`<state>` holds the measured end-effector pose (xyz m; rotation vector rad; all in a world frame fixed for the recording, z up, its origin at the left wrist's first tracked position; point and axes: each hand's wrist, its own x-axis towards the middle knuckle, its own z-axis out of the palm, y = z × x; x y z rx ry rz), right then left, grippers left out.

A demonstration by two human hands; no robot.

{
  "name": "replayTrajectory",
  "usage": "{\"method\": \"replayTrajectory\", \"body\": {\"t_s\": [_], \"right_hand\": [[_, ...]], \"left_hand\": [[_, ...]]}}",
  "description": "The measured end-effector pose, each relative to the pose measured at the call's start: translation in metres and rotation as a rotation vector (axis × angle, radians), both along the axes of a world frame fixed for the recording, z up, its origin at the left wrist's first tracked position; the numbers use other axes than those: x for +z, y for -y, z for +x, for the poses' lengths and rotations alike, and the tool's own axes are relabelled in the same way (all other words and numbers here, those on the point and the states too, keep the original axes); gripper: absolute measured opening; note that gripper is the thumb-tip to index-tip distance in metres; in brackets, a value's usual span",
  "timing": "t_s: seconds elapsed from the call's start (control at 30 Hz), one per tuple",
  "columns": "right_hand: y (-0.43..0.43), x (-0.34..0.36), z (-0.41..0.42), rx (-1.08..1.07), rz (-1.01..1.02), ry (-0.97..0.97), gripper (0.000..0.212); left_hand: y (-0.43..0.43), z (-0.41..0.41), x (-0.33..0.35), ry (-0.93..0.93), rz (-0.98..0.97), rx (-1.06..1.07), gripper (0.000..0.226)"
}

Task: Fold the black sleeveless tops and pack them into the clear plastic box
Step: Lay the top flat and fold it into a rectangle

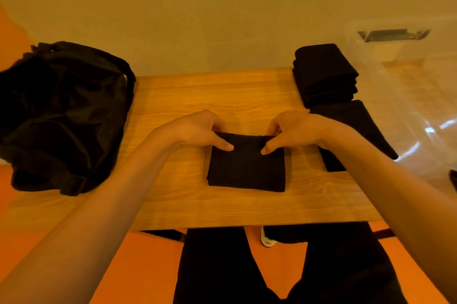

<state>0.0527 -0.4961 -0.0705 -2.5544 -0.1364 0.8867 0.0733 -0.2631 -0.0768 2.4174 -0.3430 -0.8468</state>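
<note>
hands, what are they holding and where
Left hand and right hand pinch the folded black top by its far edge, one at each corner.

Folded black top (246,165): compact rectangle, flat at the centre of the table (188,103).
Stack of folded black tops (325,75): several layers, far right.
Long black top (356,128): narrow strip, flat, just before the stack.
Clear plastic box (408,76): transparent, right of the stack.

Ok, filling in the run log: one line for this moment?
left hand, right hand: pinch folded top far edge | on table | stack near clear box
</note>
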Motion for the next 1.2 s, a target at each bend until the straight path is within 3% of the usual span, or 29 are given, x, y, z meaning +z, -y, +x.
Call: {"method": "replayTrajectory", "body": {"t_s": [0.33,0.57,0.67,0.8,1.07,1.2], "right_hand": [[0.021,0.01,-0.039,-0.279,0.323,0.049,0.024],[0.038,0.021,-0.089,-0.69,0.701,0.25,0.031],[0.043,0.019,-0.107,-0.888,0.804,0.422,0.028],[0.052,0.01,-0.12,-1.042,0.786,0.623,0.033],[0.048,-0.01,-0.129,-1.036,0.427,0.878,0.055],[0.038,-0.021,-0.136,-1.107,0.439,0.963,0.062]], "left_hand": [[0.003,-0.016,0.012,-0.241,-0.541,0.266,0.011],[0.047,-0.01,0.032,-0.178,-0.724,0.298,0.026],[0.076,-0.007,0.039,-0.145,-0.76,0.29,0.026],[0.117,-0.001,0.04,-0.108,-0.742,0.23,0.028],[0.167,0.021,0.034,-0.049,-0.68,0.158,0.031],[0.181,0.03,0.036,-0.019,-0.645,0.106,0.03]]}}
